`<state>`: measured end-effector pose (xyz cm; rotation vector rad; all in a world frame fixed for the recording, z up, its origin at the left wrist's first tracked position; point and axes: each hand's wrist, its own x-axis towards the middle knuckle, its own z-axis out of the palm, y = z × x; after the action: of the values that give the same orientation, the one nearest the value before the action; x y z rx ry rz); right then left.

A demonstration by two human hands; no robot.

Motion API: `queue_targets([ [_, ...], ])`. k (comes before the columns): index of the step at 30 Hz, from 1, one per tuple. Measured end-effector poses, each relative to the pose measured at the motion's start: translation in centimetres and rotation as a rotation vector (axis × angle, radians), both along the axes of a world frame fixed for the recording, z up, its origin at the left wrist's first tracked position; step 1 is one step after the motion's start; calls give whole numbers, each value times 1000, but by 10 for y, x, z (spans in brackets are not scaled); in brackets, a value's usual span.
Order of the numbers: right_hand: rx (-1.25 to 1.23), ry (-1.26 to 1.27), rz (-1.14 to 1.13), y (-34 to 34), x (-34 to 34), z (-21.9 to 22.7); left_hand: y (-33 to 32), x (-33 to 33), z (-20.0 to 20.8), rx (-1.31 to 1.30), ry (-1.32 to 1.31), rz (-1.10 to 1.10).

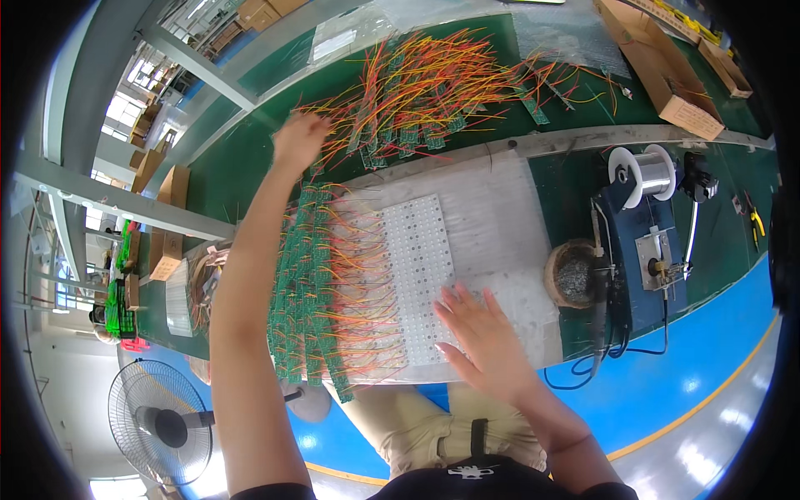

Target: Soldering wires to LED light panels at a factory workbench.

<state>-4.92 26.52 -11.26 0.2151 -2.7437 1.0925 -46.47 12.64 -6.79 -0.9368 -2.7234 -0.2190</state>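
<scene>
My left hand point(300, 143) reaches to the far left, at the edge of a heap of red and yellow wires point(442, 75) with green circuit boards. Its fingers look curled together; what they hold, if anything, is too blurred to make out. My right hand point(483, 337) lies flat with fingers spread, on the near right edge of a white perforated panel point(417, 258). Left of the panel, rows of green circuit board strips point(304, 283) lie side by side, partly hidden by my left forearm. Their red and yellow wires run rightward to the panel.
A grey mat point(508, 217) lies under the panel. To the right stand a round bowl point(573, 275) of metallic bits, a solder spool point(642, 175) on a stand, cables and yellow-handled pliers point(756, 223). A cardboard box point(667, 75) sits far right; a fan point(162, 423) stands lower left.
</scene>
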Motion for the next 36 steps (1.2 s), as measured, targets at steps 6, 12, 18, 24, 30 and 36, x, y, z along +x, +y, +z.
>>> queue_targets([
  [6,-5,3,1,-1,1,-2,37,10,-14,-102,-228,33],
  [12,-21,32,-1,0,2,1,27,-6,-27,334,-598,-36],
  [18,-32,34,-7,0,2,-2,34,-3,-12,531,-531,-53],
  [24,-33,34,-11,2,5,-1,32,18,21,917,-899,2],
  [30,-59,43,-2,-2,4,1,-29,66,45,1422,-952,15],
  [36,-185,56,-41,7,7,-1,-93,196,35,1199,-892,-115],
])
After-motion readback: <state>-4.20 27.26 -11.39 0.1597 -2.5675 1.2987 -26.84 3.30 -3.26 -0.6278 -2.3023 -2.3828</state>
